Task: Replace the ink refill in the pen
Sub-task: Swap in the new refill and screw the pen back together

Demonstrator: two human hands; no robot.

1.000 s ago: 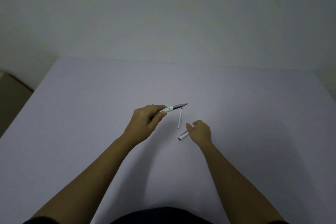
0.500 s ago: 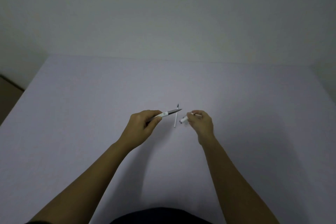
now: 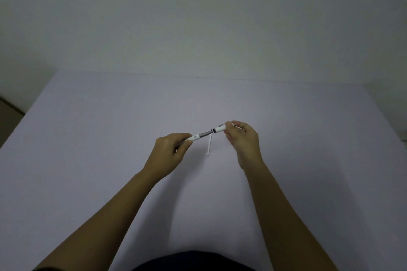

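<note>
Head view shows both hands raised a little above the desk [image 3: 88, 160], meeting near its middle. The left hand [image 3: 169, 152] is closed around the pen [image 3: 198, 136], pinching its white body so that the dark tapered front end points right and slightly up. The right hand [image 3: 241, 138] is closed on the cap [image 3: 220, 128], a short white piece held between thumb and fingertips, its open dark-rimmed mouth turned left toward the pen's tip. The two pieces lie almost on one line, tip just at the mouth; whether it has entered cannot be told. Holding each part near its end, and level with the other, looks meant to let the two slide together straight.

A thin white refill [image 3: 208, 145] lies on the desk just beneath and between the hands, apart from both, running toward the person. It is likely the one set aside, kept out of the way. Judging by this, the swap seems mostly done and closing the pen is the step in hand.
</note>
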